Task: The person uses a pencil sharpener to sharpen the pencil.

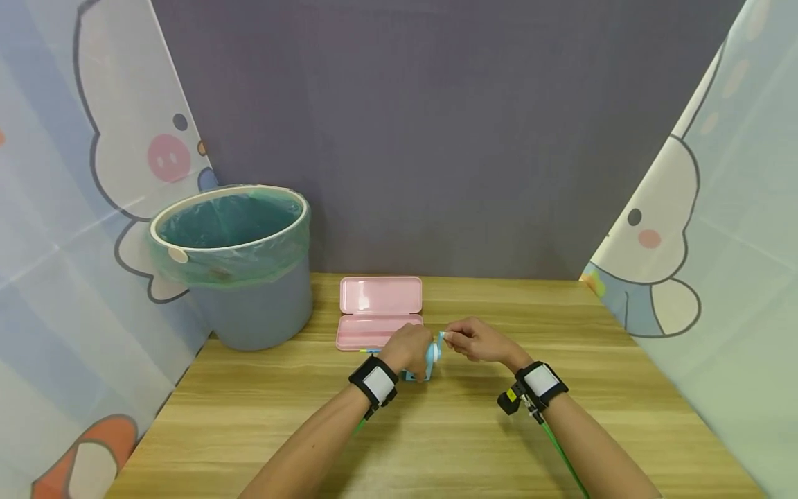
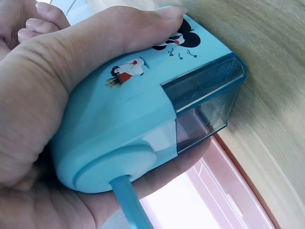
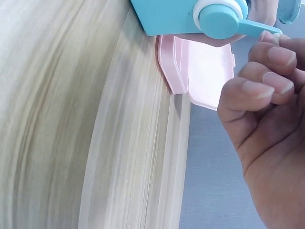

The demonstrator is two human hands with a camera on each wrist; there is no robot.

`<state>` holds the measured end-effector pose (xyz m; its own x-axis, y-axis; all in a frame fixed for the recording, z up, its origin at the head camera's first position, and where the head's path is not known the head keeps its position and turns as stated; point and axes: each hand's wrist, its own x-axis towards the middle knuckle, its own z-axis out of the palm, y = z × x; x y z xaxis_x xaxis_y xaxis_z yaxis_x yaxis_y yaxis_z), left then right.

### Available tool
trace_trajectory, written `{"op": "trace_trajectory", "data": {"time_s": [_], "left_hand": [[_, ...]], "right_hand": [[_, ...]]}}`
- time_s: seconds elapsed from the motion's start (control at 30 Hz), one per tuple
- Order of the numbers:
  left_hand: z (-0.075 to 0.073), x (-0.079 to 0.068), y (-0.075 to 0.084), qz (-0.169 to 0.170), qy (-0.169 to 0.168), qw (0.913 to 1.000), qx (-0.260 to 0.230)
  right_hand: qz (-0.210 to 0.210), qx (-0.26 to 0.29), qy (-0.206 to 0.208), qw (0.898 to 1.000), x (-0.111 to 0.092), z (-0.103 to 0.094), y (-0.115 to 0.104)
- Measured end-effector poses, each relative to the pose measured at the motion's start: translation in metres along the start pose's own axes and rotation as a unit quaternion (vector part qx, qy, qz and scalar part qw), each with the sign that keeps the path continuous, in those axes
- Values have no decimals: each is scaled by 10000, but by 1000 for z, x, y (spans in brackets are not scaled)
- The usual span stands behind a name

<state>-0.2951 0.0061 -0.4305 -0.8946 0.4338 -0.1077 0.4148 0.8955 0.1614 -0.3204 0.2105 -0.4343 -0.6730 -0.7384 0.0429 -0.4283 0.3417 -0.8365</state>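
Observation:
A light blue crank pencil sharpener point(image 2: 128, 105) with cartoon prints and a see-through shavings drawer point(image 2: 205, 105) is in my left hand point(image 1: 410, 350). The left thumb lies over its printed side and fingers wrap beneath. A blue pencil point(image 2: 131, 205) sticks out of the round end piece; in the head view its yellow-green end point(image 1: 364, 351) shows left of the hand. On the opposite end is the crank point(image 1: 440, 341). My right hand point(image 1: 479, 339) pinches the tip of that crank between thumb and forefinger, the other fingers curled, as the right wrist view shows.
An open pink pencil case point(image 1: 381, 296) lies just behind the left hand. At the back left stands a grey-blue bin point(image 1: 262, 312) with a green liner. A grey wall point(image 1: 449, 138) closes the rear of the wooden table point(image 1: 449, 443), with cartoon-printed sheets at both sides.

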Motion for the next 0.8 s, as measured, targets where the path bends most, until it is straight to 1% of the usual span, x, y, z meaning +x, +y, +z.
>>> {"op": "trace_trajectory", "data": {"time_s": [0.23,0.37,0.6,0.8], "left_hand": [[0,0,0,34,-48,10000,51],[0,0,0,62,-22,10000,44],[0,0,-1,24,2,10000,62],[1,1,0,40,24,10000,38]], "right_hand": [[133,-52,53,9999,3,-1,3],[99,-158,137,9997,5,-2,6],[50,-233,119,9996,10,-3,9],[153,-286,64,9995,14,-5,12]]}}
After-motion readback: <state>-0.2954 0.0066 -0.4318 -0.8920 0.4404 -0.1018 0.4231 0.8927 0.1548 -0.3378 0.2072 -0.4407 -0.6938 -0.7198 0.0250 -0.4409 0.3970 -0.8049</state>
